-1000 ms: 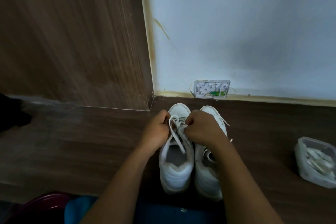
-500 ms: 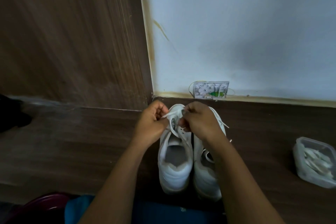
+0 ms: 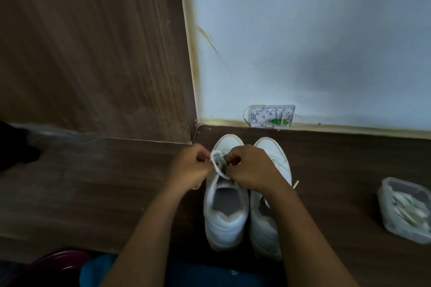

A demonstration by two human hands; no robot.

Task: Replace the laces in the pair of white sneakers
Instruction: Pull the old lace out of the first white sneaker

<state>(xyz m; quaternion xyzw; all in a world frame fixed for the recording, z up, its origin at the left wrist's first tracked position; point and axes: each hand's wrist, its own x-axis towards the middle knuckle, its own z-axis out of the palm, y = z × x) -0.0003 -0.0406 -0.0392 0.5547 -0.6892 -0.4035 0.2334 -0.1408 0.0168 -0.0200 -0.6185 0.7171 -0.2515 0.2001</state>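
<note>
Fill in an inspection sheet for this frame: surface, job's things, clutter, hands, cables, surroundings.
Surface: dark wood-look floor.
Job's things: left-hand sneaker and right-hand sneaker side by side, toes toward wall; white lace looped above the left-hand one.
Clutter: clear tub holding pale strips, right; dark object, far left.
Hands: left hand and right hand both pinch the lace.
Cables: thin yellow wire by wall box.
Surroundings: wooden panel, pale wall.
</note>
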